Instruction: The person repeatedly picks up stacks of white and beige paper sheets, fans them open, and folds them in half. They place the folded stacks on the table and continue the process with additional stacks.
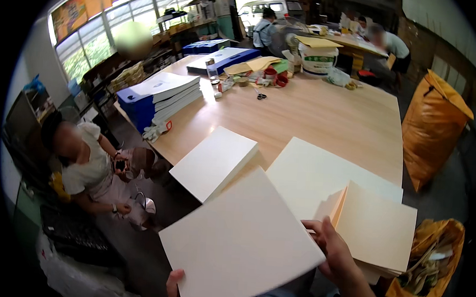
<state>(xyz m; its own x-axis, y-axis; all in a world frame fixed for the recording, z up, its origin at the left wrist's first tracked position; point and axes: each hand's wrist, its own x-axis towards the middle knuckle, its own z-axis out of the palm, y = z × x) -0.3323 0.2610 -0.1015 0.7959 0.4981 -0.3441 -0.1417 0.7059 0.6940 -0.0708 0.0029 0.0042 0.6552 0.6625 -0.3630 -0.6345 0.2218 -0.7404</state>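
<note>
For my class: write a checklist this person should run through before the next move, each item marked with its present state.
1. Left hand on the held white paper: ok, at its lower left edge.
2. Right hand on the same paper: ok, at its right edge.
3. Held paper free of creases on top: ok, none shows.
4. Scissors away from the held paper: ok, farther back on the table.
5. Cream paper within the table's outline: not ok, its right side shows beyond it.
6. Underside of the held paper clean: cannot tell, it is hidden.
</note>
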